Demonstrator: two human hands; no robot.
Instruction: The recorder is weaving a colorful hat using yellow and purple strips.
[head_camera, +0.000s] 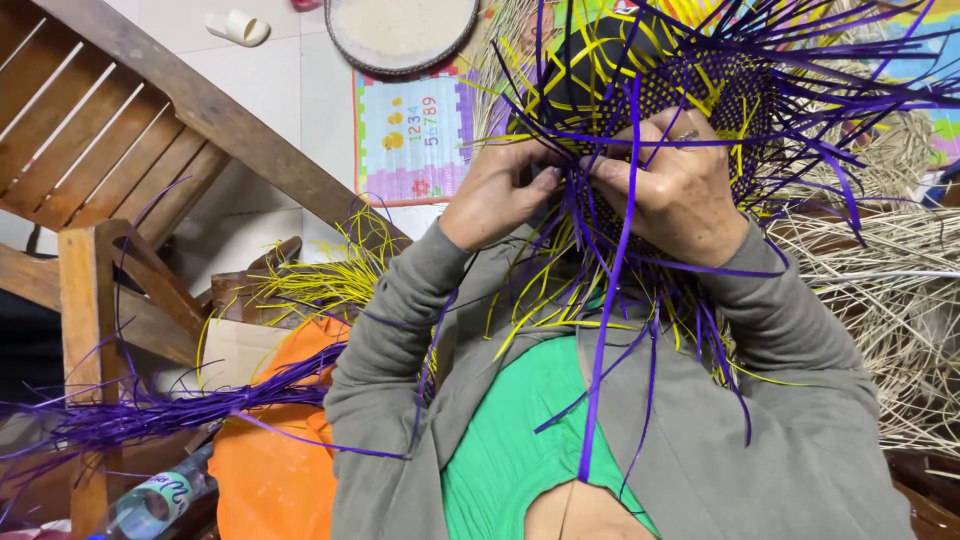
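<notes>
At centre frame, held up close to camera: half-woven purple-yellow basket (690, 90), loose strips hanging over grey sleeves. L hand (497, 190) grip pinched on purple strips at weave edge. R hand (672, 185) grip pressed on same edge, fingers curled. Lower left: purple strip bundle (150, 415), plastic bottle (150, 505), wooden chair (120, 130). Right: pale straw pile (890, 300).

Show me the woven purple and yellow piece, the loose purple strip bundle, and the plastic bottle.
woven piece (700, 85), head view, on its woven surface.
purple strip bundle (180, 405), head view, middle of the bundle.
plastic bottle (150, 500), head view, on its label.
</notes>
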